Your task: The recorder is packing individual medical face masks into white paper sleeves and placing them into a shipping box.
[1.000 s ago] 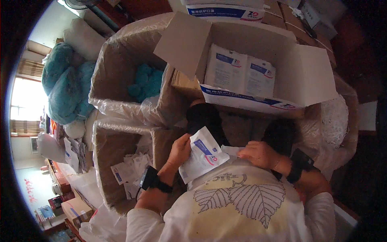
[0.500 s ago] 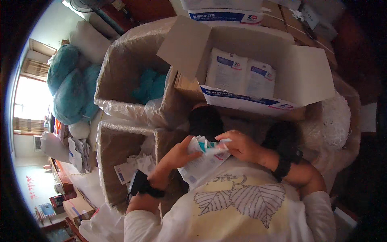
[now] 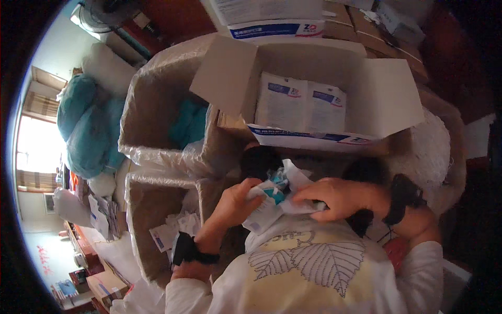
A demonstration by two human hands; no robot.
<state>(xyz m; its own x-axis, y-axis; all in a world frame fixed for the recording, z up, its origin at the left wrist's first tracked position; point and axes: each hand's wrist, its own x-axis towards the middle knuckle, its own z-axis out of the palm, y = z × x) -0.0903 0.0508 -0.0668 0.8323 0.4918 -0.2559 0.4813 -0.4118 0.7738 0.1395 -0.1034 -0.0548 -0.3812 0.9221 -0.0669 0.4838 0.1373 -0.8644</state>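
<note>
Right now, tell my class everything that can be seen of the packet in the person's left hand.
The packet is white and looks thin, like paper or film. It is held at a tilt in front of the shirt, open at its upper end, where teal material shows. The left hand grips it, thumb across the front. The right hand grips white sheeting beside the opening; whether that belongs to the packet is unclear.
</note>
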